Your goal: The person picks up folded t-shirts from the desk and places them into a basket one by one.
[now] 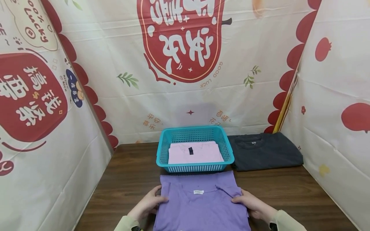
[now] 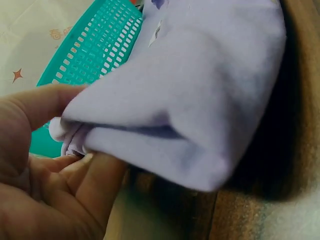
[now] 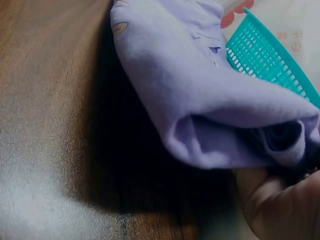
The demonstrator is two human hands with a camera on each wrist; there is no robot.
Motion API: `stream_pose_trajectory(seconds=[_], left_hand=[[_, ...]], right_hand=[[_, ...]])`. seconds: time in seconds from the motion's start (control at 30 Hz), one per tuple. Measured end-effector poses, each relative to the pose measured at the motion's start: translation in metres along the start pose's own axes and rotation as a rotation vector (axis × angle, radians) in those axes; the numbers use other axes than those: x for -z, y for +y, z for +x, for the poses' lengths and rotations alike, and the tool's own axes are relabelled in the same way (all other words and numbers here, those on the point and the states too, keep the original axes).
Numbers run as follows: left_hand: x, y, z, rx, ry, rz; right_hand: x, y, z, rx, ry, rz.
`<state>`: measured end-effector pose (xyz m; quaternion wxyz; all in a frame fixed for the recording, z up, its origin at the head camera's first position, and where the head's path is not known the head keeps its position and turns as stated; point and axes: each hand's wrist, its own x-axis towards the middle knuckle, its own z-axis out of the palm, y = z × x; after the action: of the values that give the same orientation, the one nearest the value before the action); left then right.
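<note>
A purple shirt point(image 1: 202, 205), partly folded with its neckline and white label showing, lies in front of me, and its near end runs out of the head view. My left hand point(image 1: 150, 202) grips its left edge, thumb above and fingers beneath the folded layers, as the left wrist view shows. On the opposite edge my right hand point(image 1: 252, 205) holds the cloth with the thumb on top. In the right wrist view the side of the shirt point(image 3: 200, 95) hangs in a loose fold above the table, and most of that hand's fingers are hidden.
Just beyond the shirt stands a turquoise basket point(image 1: 195, 168) with a folded pink garment point(image 1: 202, 152) inside. A folded dark grey shirt point(image 1: 266, 152) lies to the basket's right. Printed cloth walls point(image 1: 185, 96) border the brown wooden table point(image 1: 124, 173) at the back and sides.
</note>
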<state>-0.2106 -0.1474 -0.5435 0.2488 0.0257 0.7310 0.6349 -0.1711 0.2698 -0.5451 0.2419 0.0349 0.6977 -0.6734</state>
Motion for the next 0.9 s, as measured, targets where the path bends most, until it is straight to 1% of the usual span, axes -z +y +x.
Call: stream_pose_trajectory(seconds=[0.13,0.3,0.53,0.7,0.9], left_hand=[[0.0,0.001,-0.002,-0.03,0.0,-0.028],[-0.001,0.006,-0.005,-0.067,-0.007,-0.057],[-0.002,0.011,-0.011,-0.087,-0.025,-0.083],[-0.002,0.019,-0.018,-0.121,-0.02,-0.05],[0.0,0.032,-0.028,-0.141,-0.022,-0.017]], right_hand=[[0.003,0.0,-0.003,0.017,-0.033,0.019],[0.005,-0.001,-0.007,0.032,-0.049,0.034],[0.007,-0.004,-0.014,0.047,-0.088,0.053],[0.007,-0.01,-0.022,0.067,-0.108,0.063],[0.007,-0.02,-0.031,0.084,-0.15,0.087]])
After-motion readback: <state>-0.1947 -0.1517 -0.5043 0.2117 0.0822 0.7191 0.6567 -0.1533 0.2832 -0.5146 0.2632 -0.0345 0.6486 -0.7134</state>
